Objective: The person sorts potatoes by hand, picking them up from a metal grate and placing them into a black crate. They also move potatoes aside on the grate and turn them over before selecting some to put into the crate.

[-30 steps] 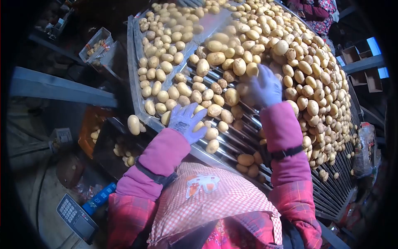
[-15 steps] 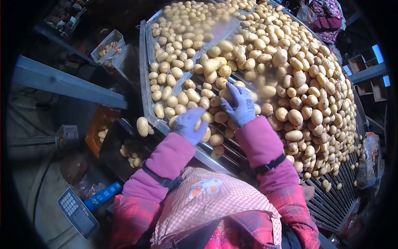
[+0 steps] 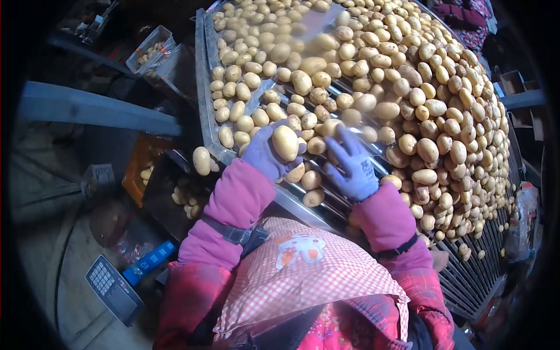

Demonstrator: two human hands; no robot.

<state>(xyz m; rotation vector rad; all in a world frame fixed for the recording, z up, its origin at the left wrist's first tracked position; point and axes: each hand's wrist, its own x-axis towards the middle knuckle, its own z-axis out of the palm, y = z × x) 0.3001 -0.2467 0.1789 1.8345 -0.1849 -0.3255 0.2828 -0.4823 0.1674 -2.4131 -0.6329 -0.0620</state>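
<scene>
My left hand [image 3: 267, 153], in a pale purple glove, is closed around a large yellow potato [image 3: 285, 143] near the front left of the sorting table. To its right my right hand [image 3: 352, 165], gloved the same way, has its fingers spread over the dark rollers [image 3: 335, 201], among loose potatoes. One potato [image 3: 332, 128] lies by its fingertips. A big heap of potatoes [image 3: 429, 149] covers the right side, and more potatoes lie on the flat metal surface at the left.
A metal rim [image 3: 203, 93] bounds the table's left side. Left of it are a grey crate [image 3: 165, 56], an orange crate [image 3: 133, 185] and a steel beam [image 3: 99, 109]. A scale display [image 3: 114, 290] sits lower left. Another person [image 3: 468, 23] stands at the upper right.
My left hand has moved up and now holds a large potato. My right hand has shifted down and to the right, its fingers spread. Some potatoes between the hands have moved.
</scene>
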